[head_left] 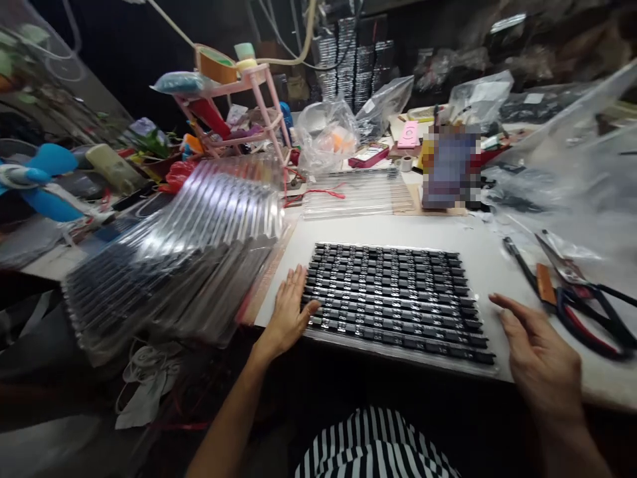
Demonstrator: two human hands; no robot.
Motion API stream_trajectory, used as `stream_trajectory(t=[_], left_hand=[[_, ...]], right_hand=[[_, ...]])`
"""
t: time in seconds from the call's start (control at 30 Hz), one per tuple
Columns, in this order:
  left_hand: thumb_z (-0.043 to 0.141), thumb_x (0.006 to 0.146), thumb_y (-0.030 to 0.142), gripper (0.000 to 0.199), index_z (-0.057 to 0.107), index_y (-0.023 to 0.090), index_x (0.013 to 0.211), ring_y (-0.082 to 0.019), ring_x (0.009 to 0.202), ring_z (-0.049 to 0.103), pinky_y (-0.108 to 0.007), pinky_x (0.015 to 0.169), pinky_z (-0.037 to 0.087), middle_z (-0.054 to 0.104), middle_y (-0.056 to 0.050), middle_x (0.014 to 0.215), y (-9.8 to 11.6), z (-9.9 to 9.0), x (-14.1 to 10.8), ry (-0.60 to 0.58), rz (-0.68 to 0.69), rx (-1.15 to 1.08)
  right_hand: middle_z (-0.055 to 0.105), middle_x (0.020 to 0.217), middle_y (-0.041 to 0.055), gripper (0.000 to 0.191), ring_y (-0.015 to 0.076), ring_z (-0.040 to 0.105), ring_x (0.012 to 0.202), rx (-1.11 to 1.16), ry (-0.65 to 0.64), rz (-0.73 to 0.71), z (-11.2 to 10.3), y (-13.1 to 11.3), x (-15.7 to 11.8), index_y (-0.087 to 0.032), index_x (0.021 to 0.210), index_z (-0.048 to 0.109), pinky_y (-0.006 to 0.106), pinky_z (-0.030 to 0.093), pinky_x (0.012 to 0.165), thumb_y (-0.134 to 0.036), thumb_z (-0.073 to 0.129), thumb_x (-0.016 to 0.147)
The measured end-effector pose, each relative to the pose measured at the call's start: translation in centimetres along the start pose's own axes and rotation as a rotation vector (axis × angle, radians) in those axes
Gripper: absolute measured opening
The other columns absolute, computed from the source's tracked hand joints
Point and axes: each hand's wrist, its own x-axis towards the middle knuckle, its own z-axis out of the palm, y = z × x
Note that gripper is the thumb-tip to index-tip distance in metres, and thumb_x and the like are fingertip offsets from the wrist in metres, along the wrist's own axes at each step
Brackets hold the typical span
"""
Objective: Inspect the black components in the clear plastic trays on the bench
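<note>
1. A clear flat tray (398,355) lies on the white counter (448,229), at its near edge. It is filled with rows of small black parts (393,295); the rows are too many and too fine to count.
2. The left hand (291,312) lies flat with fingers spread, resting on the counter at the tray's left edge, fingertips touching the outermost rows. It holds nothing.
3. The right hand (540,355) hovers just right of the tray's near right corner, open and relaxed, fingers pointing toward the tray, gripping nothing.
4. Left of the tray, a tilted stack of clear ribbed trays (199,245) fans out; the lower ones look dark with parts. Their number cannot be told.
5. Behind the tray lies one more clear ribbed tray (358,192), its contents unclear.
6. Right of the tray, black-handled pliers and cutters (572,292) lie together, at least two tools.
7. Far behind the tray to its left stands one pink rack (259,106) holding two tape rolls.
</note>
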Motion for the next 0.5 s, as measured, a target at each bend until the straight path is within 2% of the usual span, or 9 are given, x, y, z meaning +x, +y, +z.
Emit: stream_trajectory(t=[0.13,0.27,0.5], left_hand=[[0.019,0.085,0.069,0.085,0.008,0.015,0.149,-0.027,0.143,0.002,-0.056,0.114,0.009,0.01,-0.014,0.155,-0.4,0.3,1.9,-0.03,0.026,0.001],[0.017,0.086,0.068,0.081,0.004,0.02,0.149,-0.027,0.144,0.001,-0.057,0.114,0.007,0.008,-0.012,0.156,-0.4,0.3,2.3,-0.076,0.055,0.017],[0.02,0.088,0.065,0.076,0.007,0.021,0.149,-0.029,0.143,0.001,-0.058,0.113,0.008,0.006,-0.012,0.156,-0.3,0.5,2.4,-0.069,0.054,0.098]], right_hand=[[0.062,0.112,0.0065,0.033,0.0218,0.056,0.106,0.089,-0.016,-0.059,0.2,0.8,0.1,-0.02,0.111,0.063,0.038,0.044,0.097,-0.041,0.049,0.09],[0.061,0.114,0.0079,0.032,0.0213,0.055,0.107,0.117,-0.045,-0.069,0.3,1.1,0.5,-0.019,0.113,0.061,0.039,0.043,0.097,-0.038,0.049,0.091],[0.059,0.114,0.0089,0.037,0.0244,0.053,0.108,-0.057,-0.12,-0.155,0.8,0.8,1.2,-0.018,0.118,0.057,0.045,0.042,0.096,-0.042,0.046,0.092]])
